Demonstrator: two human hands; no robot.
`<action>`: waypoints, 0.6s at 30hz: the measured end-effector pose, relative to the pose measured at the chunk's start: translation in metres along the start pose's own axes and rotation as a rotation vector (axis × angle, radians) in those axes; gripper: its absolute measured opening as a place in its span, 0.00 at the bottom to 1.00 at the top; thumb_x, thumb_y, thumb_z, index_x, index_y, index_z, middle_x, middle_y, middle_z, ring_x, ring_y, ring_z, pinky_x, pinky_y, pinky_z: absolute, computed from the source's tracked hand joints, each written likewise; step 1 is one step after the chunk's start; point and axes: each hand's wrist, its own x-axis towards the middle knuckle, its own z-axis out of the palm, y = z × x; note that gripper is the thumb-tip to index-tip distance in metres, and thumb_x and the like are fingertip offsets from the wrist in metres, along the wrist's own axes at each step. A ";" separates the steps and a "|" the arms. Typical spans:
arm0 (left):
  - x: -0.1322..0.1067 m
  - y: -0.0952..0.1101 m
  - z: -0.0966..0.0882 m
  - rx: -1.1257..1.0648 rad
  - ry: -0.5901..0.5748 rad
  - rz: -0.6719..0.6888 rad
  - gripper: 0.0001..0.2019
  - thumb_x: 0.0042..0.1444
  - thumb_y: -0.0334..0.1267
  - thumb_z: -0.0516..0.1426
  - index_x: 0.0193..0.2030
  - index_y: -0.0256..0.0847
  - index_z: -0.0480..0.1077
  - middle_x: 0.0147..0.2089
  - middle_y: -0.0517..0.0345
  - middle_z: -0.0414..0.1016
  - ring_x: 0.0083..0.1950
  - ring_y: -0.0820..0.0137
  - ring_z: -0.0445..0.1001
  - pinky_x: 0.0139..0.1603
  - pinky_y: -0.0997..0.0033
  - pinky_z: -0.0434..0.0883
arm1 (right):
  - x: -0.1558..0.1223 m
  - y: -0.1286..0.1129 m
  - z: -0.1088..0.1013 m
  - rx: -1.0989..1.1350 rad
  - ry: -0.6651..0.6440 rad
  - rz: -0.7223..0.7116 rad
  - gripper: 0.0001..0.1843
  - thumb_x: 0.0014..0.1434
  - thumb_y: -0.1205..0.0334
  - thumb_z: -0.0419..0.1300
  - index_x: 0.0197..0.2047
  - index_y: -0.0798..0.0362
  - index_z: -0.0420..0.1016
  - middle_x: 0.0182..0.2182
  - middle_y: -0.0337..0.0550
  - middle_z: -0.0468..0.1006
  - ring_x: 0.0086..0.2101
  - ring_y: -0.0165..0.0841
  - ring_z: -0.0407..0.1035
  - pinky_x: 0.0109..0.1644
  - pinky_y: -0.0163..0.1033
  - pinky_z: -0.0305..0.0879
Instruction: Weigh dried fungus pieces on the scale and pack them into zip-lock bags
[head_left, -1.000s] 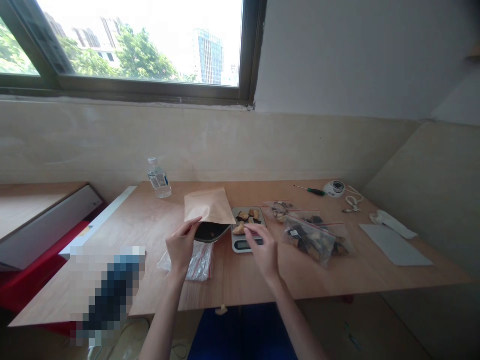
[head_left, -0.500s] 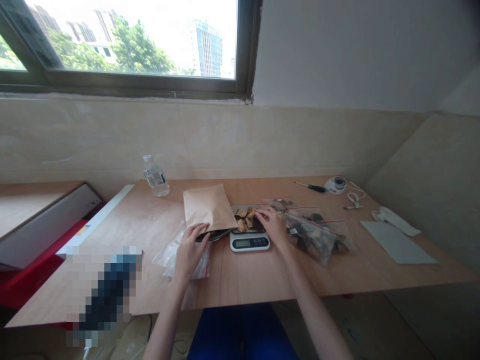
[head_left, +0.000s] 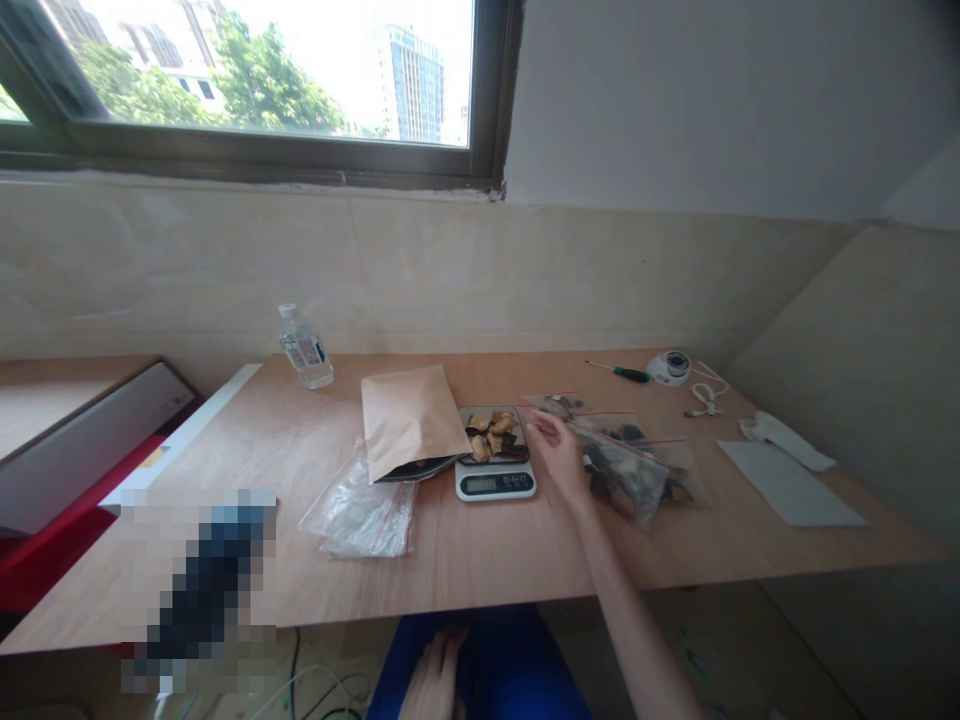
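A small digital scale (head_left: 495,482) stands mid-table with dried brown and dark pieces (head_left: 494,437) heaped on its platform. My right hand (head_left: 559,453) hovers just right of the scale, fingers loosely apart, holding nothing I can see, beside a clear zip bag of dried pieces (head_left: 630,472). A brown paper pouch (head_left: 409,418) lies left of the scale over a dark dish. My left hand (head_left: 435,680) is down below the table edge, fingers stretched out against blue cloth.
Empty clear zip bags (head_left: 360,510) lie at the front left. A water bottle (head_left: 304,347) stands at the back. A screwdriver (head_left: 621,372), a small round white device (head_left: 669,367) and grey paper (head_left: 787,484) are on the right. A pixelated patch covers the front left.
My left hand left the pouch and dropped below the table edge. My right hand drew back from the scale's pieces toward the zip bag. The view shifted slightly.
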 end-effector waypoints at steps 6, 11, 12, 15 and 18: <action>0.013 0.013 -0.006 0.096 -0.150 -0.002 0.36 0.42 0.30 0.52 0.63 0.40 0.58 0.66 0.52 0.56 0.68 0.55 0.50 0.66 0.54 0.47 | -0.026 0.010 0.000 0.081 0.110 0.071 0.20 0.53 0.50 0.60 0.43 0.55 0.73 0.43 0.51 0.77 0.43 0.38 0.72 0.49 0.46 0.68; 0.011 0.023 -0.002 0.139 -0.067 0.017 0.31 0.45 0.29 0.50 0.60 0.37 0.63 0.64 0.47 0.60 0.66 0.55 0.53 0.65 0.53 0.50 | -0.037 0.018 -0.003 0.059 0.111 0.080 0.19 0.53 0.50 0.60 0.42 0.55 0.74 0.42 0.50 0.78 0.41 0.38 0.73 0.48 0.45 0.68; 0.011 0.024 -0.002 0.145 -0.056 0.018 0.30 0.46 0.28 0.50 0.60 0.36 0.63 0.64 0.47 0.60 0.66 0.55 0.54 0.65 0.53 0.50 | -0.037 0.019 -0.004 0.053 0.109 0.077 0.19 0.53 0.50 0.59 0.42 0.55 0.74 0.42 0.50 0.78 0.41 0.38 0.73 0.48 0.45 0.69; 0.013 0.025 -0.003 0.161 -0.044 0.018 0.30 0.46 0.27 0.49 0.60 0.37 0.63 0.63 0.47 0.61 0.66 0.55 0.54 0.64 0.53 0.52 | -0.036 0.022 -0.003 0.042 0.116 0.065 0.18 0.53 0.50 0.59 0.42 0.55 0.74 0.42 0.50 0.78 0.41 0.38 0.73 0.47 0.45 0.69; 0.015 0.025 -0.003 0.172 -0.054 0.018 0.31 0.45 0.26 0.49 0.60 0.37 0.63 0.63 0.47 0.62 0.66 0.55 0.54 0.64 0.53 0.52 | -0.036 0.025 -0.003 0.048 0.116 0.058 0.19 0.53 0.50 0.59 0.42 0.55 0.74 0.42 0.50 0.78 0.41 0.38 0.73 0.47 0.45 0.69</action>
